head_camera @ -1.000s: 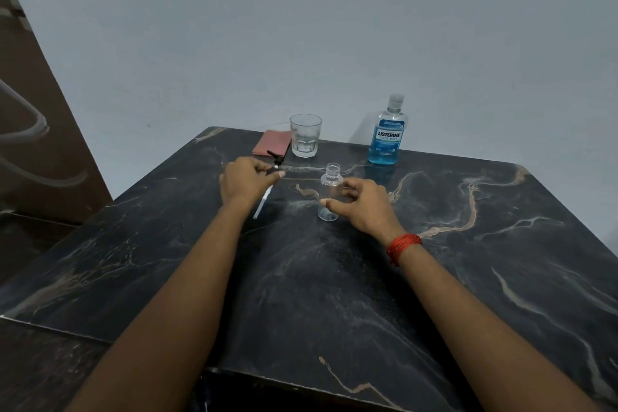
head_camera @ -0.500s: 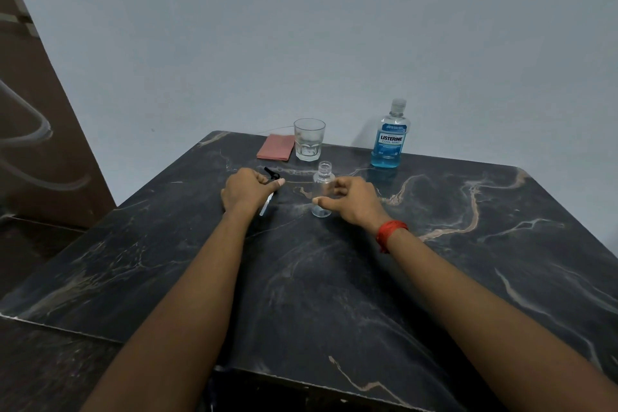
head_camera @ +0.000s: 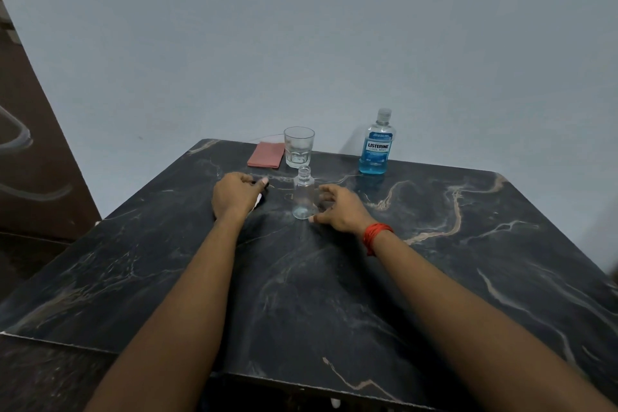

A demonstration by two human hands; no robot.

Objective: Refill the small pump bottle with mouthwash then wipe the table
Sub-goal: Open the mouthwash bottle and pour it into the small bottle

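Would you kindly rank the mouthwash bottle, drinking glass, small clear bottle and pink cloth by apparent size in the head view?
1. Mouthwash bottle, tallest and bulkiest.
2. Small clear bottle and drinking glass: look alike; the bottle stands nearer the camera, so I won't rank them.
3. Pink cloth: folded flat, foreshortened, apparently smallest.

glass (head_camera: 298,151) behind small bottle (head_camera: 303,198), cloth (head_camera: 266,154) left

Both forearms are bare up to the lower edge of the frame, with no sleeves showing. The right wrist carries a band of red thread (head_camera: 375,237), wound round several times in thin strands, right of centre. The left hand (head_camera: 236,195) and right hand (head_camera: 339,209) wear nothing.
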